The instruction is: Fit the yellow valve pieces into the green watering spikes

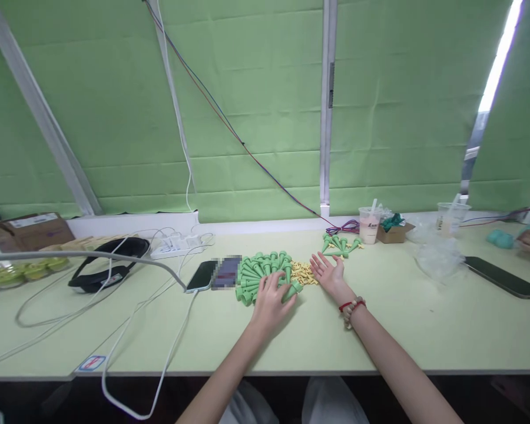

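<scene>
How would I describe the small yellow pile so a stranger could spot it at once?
Look at the middle of the long pale green table, where the person's two hands lie. Between the left hand and the open right hand sits a low heap of tiny yellow pieces. Its neighbours are larger green cones; it alone is yellow.

The cones (259,270) are green, the small pieces (301,272) right of them pale yellow, the surface (401,335) light green; far left, a black headband (108,265); the bracelet (352,307) is red and beige

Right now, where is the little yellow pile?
In the head view, the yellow pile sits near the middle, between the green cones and the right hand.
</scene>
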Tool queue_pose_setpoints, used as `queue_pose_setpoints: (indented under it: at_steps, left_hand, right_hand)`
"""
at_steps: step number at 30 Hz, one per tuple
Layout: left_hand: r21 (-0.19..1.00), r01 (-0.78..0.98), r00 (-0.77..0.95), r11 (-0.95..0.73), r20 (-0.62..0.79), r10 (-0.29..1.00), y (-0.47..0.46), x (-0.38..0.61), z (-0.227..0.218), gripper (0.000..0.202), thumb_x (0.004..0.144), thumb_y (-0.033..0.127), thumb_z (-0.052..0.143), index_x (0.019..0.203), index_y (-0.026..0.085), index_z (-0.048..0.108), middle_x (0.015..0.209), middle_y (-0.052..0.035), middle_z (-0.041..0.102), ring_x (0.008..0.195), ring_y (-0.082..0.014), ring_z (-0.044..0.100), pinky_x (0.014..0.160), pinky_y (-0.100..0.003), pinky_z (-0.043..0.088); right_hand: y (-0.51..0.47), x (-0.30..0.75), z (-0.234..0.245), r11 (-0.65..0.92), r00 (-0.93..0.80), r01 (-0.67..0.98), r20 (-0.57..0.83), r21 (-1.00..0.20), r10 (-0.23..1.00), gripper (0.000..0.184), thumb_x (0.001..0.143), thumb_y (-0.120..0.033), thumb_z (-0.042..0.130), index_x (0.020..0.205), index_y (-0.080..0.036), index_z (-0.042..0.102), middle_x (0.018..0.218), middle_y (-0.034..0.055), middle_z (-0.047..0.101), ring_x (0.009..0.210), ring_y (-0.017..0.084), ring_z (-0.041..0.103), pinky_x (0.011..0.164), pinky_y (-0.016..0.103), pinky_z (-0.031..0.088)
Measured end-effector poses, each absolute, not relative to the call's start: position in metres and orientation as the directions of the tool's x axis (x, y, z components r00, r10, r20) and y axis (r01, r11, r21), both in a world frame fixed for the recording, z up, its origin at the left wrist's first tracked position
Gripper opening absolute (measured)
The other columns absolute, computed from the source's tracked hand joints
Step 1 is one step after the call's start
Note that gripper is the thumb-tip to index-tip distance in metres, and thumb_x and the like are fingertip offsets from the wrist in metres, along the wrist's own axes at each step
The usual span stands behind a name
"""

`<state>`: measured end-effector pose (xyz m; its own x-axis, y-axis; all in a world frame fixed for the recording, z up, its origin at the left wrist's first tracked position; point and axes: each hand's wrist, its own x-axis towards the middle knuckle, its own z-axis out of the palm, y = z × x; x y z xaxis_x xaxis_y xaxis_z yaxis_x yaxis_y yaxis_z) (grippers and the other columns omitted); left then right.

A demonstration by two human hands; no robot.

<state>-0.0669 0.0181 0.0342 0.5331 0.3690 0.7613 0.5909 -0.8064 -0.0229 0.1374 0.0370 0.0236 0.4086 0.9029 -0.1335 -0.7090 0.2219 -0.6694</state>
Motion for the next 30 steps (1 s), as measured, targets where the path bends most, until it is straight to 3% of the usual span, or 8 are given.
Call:
queue_pose_setpoints:
  at_steps: [4, 10, 13, 16, 20, 23, 28, 30]
  left_hand:
    - [-0.003, 0.556, 0.562, -0.831, 0.738, 0.373, 0.005, -0.07, 0.027, 0.007, 0.074, 0.023, 0.059, 0.078, 0.019, 0.061, 0.103, -0.0093, 0.059, 0.1, -0.0229, 0.054, 0.085, -0.039, 0.039]
    - [-0.015, 0.501, 0.554, -0.865, 0.774, 0.307, 0.004, -0.068, 0.022, 0.012, 0.073, 0.023, 0.057, 0.084, 0.018, 0.059, 0.102, -0.01, 0.058, 0.097, -0.0223, 0.054, 0.082, -0.036, 0.042]
    - [0.014, 0.519, 0.517, -0.855, 0.792, 0.327, 0.004, -0.069, 0.02, 0.014, 0.074, 0.022, 0.057, 0.088, 0.019, 0.058, 0.102, -0.0095, 0.057, 0.096, -0.0221, 0.054, 0.082, -0.037, 0.042]
    - [0.048, 0.507, 0.519, -0.861, 0.78, 0.349, 0.003, -0.069, 0.02, 0.015, 0.07, 0.02, 0.06, 0.085, 0.019, 0.058, 0.101, -0.0084, 0.056, 0.097, -0.0223, 0.054, 0.081, -0.036, 0.043]
    - [0.109, 0.456, 0.532, -0.883, 0.762, 0.368, 0.003, -0.07, 0.021, 0.014, 0.068, 0.019, 0.063, 0.082, 0.019, 0.058, 0.1, -0.0074, 0.055, 0.098, -0.022, 0.054, 0.082, -0.036, 0.042]
    - [0.241, 0.46, 0.431, -0.855, 0.781, 0.452, 0.005, -0.069, 0.023, 0.011, 0.076, 0.025, 0.058, 0.085, 0.018, 0.058, 0.097, -0.007, 0.055, 0.095, -0.021, 0.054, 0.082, -0.036, 0.042]
    - [0.631, 0.366, 0.103, -0.684, 0.703, 0.704, 0.012, -0.055, 0.03, 0.029, 0.086, 0.039, 0.043, 0.068, 0.018, 0.051, 0.08, -0.0041, 0.048, 0.077, -0.0164, 0.053, 0.071, -0.03, 0.044]
    - [0.668, 0.323, 0.096, -0.671, 0.682, 0.725, 0.017, -0.046, 0.034, 0.031, 0.087, 0.039, 0.04, 0.066, 0.018, 0.048, 0.078, -0.0034, 0.046, 0.074, -0.0154, 0.051, 0.069, -0.029, 0.044]
  right_hand:
    - [0.042, 0.124, 0.017, 0.233, 0.503, -0.562, -0.104, -0.794, 0.858, 0.013, 0.072, -0.024, 0.05, 0.06, -0.018, 0.051, 0.052, -0.0011, 0.057, 0.043, 0.009, 0.05, 0.041, 0.019, 0.038]
    - [0.039, 0.123, 0.021, 0.27, 0.492, -0.596, -0.077, -0.756, 0.867, 0.026, 0.077, -0.026, 0.042, 0.053, -0.021, 0.034, 0.037, -0.009, 0.033, 0.03, 0.006, 0.029, 0.032, 0.018, 0.024]
    - [0.03, 0.13, 0.028, 0.241, 0.427, -0.665, -0.095, -0.707, 0.899, 0.03, 0.084, -0.034, 0.026, 0.063, -0.021, 0.043, 0.044, -0.0052, 0.042, 0.035, 0.01, 0.042, 0.036, 0.02, 0.036]
    - [0.023, 0.134, 0.033, 0.225, 0.351, -0.745, -0.082, -0.628, 0.933, 0.039, 0.085, -0.039, 0.017, 0.081, -0.019, 0.05, 0.067, 0.0043, 0.059, 0.061, 0.015, 0.061, 0.049, 0.026, 0.048]
    - [0.023, 0.134, 0.035, 0.232, 0.392, -0.563, -0.009, -0.793, 0.92, 0.037, 0.084, -0.039, 0.016, 0.083, -0.02, 0.048, 0.073, 0.005, 0.061, 0.067, 0.015, 0.061, 0.054, 0.027, 0.048]
    - [0.027, 0.129, 0.031, 0.224, 0.427, -0.368, 0.05, -0.902, 0.903, 0.032, 0.081, -0.04, 0.027, 0.071, -0.02, 0.049, 0.059, 0.0013, 0.055, 0.051, 0.014, 0.052, 0.047, 0.025, 0.041]
    - [0.027, 0.107, 0.021, 0.308, 0.43, -0.083, 0.245, -0.948, 0.869, 0.042, 0.072, -0.046, 0.054, 0.043, -0.02, 0.038, 0.039, -0.0053, 0.034, 0.04, 0.009, 0.029, 0.042, 0.023, 0.024]
    - [0.025, 0.096, 0.02, 0.344, 0.377, 0.043, 0.334, -0.938, 0.864, 0.046, 0.071, -0.046, 0.056, 0.039, -0.019, 0.036, 0.038, -0.0056, 0.032, 0.04, 0.008, 0.027, 0.044, 0.024, 0.021]
